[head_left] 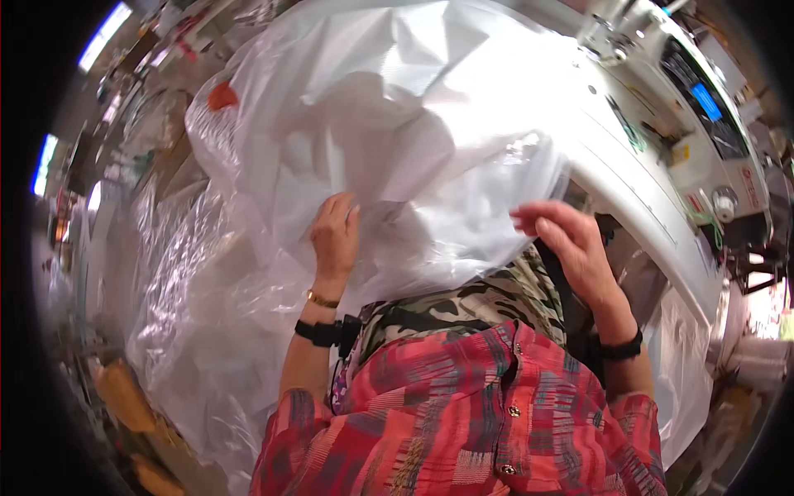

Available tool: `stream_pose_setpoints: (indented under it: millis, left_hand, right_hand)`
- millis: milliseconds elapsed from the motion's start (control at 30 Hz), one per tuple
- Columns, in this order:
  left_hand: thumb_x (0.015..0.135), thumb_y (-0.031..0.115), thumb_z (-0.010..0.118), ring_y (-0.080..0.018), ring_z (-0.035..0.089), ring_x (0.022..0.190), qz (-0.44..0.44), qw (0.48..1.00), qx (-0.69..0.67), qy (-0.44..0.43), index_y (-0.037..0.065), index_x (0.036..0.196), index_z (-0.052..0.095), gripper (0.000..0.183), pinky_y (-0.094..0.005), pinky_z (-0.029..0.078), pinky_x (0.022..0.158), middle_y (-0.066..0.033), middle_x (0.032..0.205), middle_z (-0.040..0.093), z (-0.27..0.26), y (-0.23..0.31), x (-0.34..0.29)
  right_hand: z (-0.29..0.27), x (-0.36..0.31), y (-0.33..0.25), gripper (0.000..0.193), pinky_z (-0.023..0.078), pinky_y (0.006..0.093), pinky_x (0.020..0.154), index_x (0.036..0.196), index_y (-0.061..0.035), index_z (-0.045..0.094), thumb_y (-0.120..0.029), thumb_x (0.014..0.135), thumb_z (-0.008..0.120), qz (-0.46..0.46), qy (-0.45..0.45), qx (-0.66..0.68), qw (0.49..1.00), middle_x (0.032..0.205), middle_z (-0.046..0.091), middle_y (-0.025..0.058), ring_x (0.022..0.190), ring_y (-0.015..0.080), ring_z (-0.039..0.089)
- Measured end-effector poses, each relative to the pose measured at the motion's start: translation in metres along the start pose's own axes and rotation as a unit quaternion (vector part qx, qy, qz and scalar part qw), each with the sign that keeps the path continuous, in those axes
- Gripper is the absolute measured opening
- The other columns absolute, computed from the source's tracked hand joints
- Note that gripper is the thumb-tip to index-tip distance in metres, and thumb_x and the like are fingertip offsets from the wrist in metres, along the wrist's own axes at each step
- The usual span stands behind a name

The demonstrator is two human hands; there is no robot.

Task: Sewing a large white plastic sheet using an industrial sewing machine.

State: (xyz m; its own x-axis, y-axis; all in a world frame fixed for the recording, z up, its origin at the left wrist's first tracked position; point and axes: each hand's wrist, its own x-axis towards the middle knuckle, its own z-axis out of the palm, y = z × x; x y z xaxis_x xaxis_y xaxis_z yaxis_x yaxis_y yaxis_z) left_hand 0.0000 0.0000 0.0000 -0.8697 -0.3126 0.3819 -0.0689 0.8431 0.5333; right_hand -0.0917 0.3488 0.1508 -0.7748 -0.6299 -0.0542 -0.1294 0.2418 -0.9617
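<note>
A large, translucent white sheet [364,124], creased and shiny, spreads over my lap and the work surface in front of me. It looks like plastic film or thin coated cloth. On its left part lies my left hand [335,236], fingers bent and close together, gripping a fold of the sheet; the fingertips are partly hidden. My right hand [575,244] is at the sheet's right edge, thumb and fingers apart and slightly curled, with nothing visible between them. A sewing machine [719,157] with a small blue-lit screen stands at the far right.
The white machine table [653,215] curves along my right side, with dark scissors or a similar tool [622,120] on it. More clear plastic [207,331] hangs in folds at the left. An orange-red patch [222,96] shows at the sheet's far left edge.
</note>
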Motion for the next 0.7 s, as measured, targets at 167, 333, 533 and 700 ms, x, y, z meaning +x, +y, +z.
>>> stream_pose_setpoints:
  millis: [167, 333, 533, 700]
  left_hand:
    - [0.083, 0.008, 0.067, -0.0334, 0.058, 0.113, -0.039, 0.999, 0.001, -0.025, 0.005, 0.131, 0.052, 0.050, -0.0402, 0.049, 0.092, -0.0146, 0.124, 0.060, 0.010, 0.006, 0.007]
    - [0.080, 0.009, 0.067, -0.0339, 0.042, 0.132, -0.028, 0.989, 0.146, 0.011, 0.010, 0.140, 0.047, 0.064, -0.0544, 0.029, 0.110, -0.0142, 0.149, 0.038, 0.003, 0.005, 0.022]
    - [0.083, 0.006, 0.056, -0.0285, 0.026, 0.146, -0.021, 0.931, 0.325, 0.167, 0.018, 0.149, 0.039, 0.069, -0.0659, 0.001, 0.112, -0.0082, 0.158, 0.027, -0.045, -0.061, 0.058]
    - [0.086, 0.001, 0.051, -0.0274, 0.025, 0.147, 0.029, 0.900, 0.363, 0.239, 0.020, 0.149, 0.038, 0.067, -0.0679, -0.001, 0.110, -0.0044, 0.160, 0.026, -0.107, -0.071, 0.099]
  right_hand:
    - [0.038, 0.080, 0.020, 0.033, 0.051, 0.0320, 0.088, 0.121, 0.0022, 0.057, -0.022, 0.099, 0.056, 0.113, -0.004, 0.294, 0.949, 0.116, 0.066, 0.0121, 0.101, 0.0183, 0.065]
    - [0.068, 0.107, 0.038, 0.017, 0.053, 0.0335, 0.082, 0.106, -0.0030, 0.058, -0.018, 0.097, 0.057, 0.155, 0.021, 0.343, 0.926, 0.101, 0.066, 0.0068, 0.087, 0.0170, 0.067]
    - [0.078, 0.113, 0.018, 0.006, 0.053, 0.0340, 0.079, 0.098, -0.0077, 0.055, -0.011, 0.094, 0.058, 0.077, 0.072, 0.379, 0.919, 0.092, 0.062, 0.0032, 0.085, 0.0145, 0.064]
    - [0.084, 0.120, -0.001, 0.006, 0.052, 0.0333, 0.081, 0.095, -0.0107, 0.055, -0.013, 0.094, 0.060, 0.007, 0.051, 0.462, 0.886, 0.094, 0.061, 0.0028, 0.092, 0.0139, 0.061]
